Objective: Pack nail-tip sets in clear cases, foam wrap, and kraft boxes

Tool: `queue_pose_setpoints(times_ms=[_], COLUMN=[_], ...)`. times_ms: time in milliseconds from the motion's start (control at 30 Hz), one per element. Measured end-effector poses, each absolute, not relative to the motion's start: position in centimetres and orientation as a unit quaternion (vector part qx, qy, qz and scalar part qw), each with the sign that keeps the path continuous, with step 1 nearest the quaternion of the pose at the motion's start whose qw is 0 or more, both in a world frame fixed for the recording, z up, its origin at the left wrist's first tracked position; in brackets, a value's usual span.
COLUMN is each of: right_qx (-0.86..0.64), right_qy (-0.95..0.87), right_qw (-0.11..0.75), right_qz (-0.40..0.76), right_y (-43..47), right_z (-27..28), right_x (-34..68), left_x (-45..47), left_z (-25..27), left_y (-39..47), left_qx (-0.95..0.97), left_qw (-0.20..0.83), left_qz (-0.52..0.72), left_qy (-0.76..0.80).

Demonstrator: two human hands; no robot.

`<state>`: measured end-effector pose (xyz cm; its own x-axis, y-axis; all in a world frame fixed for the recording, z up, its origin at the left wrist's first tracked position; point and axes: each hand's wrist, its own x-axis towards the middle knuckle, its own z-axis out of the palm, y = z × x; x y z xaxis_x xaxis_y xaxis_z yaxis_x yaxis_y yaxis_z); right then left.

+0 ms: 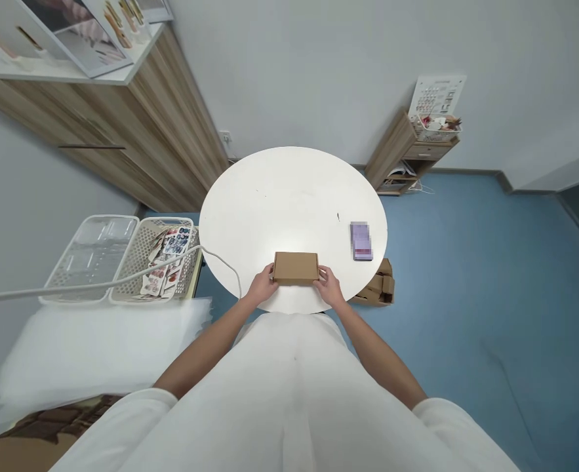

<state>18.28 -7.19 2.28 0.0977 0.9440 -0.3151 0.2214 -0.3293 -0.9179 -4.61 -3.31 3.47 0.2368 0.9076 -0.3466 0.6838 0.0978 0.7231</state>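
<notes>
A flat brown cardboard box (296,267), its lid closed, is at the near edge of the round white table (289,190). My left hand (263,284) grips its left end, and my right hand (328,286) grips its right end. The fingers of both hands are bent around the box's short sides, with some fingertips hidden behind it. Whether the box rests on the table or is raised slightly, I cannot tell.
A blurred purple item (361,240) lies on the table's right side. A white cable (220,259) crosses onto the left edge. Left of the table stand a white basket of packets (141,262) and a clear-lidded container (90,255). Folded cardboard (380,286) is at lower right.
</notes>
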Motion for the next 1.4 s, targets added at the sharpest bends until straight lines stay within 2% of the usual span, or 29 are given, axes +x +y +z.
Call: queue_pose_setpoints(times_ms=[133,267,400,600,833,967,1133,1267,1400], right_qx=[-0.700,-0.730,-0.743,-0.779,-0.751,-0.750,-0.769,-0.788,-0.823], right_qy=[-0.480,-0.530,-0.523,-0.488,-0.533,-0.527,-0.477,-0.421,-0.345], right_qw=[0.286,0.215,0.217,0.189,0.159,0.172,0.242,0.306,0.343], right_qz=[0.445,0.375,0.357,0.345,0.355,0.361,0.350,0.329,0.294], right_y=[-9.2,-10.4,-11.5,-11.0,-9.2,-9.7,-11.8,-14.2,-16.7], right_z=[2.0,2.0,1.8,2.6,2.6,2.1,1.6,1.7,2.1], right_x=[16.4,15.4,15.3,16.2,16.2,16.3,18.5,23.6,31.0], left_x=[-5.3,-5.4,-5.1,-4.7,-3.9,-3.5,-0.4,5.6,13.5], left_z=[2.9,2.5,2.0,2.0,2.0,2.0,2.0,2.6,3.2], left_y=[-4.6,-5.9,-7.4,-7.4,-5.9,-6.1,-6.3,-6.6,-7.3], left_qx=[0.700,0.705,0.681,0.659,0.649,0.632,0.647,0.685,0.724], left_qw=[0.364,0.383,0.425,0.396,0.422,0.418,0.396,0.394,0.451], left_qz=[0.092,0.087,0.116,0.136,0.175,0.185,0.163,0.141,0.103], left_qy=[0.607,0.590,0.585,0.625,0.608,0.626,0.631,0.597,0.511])
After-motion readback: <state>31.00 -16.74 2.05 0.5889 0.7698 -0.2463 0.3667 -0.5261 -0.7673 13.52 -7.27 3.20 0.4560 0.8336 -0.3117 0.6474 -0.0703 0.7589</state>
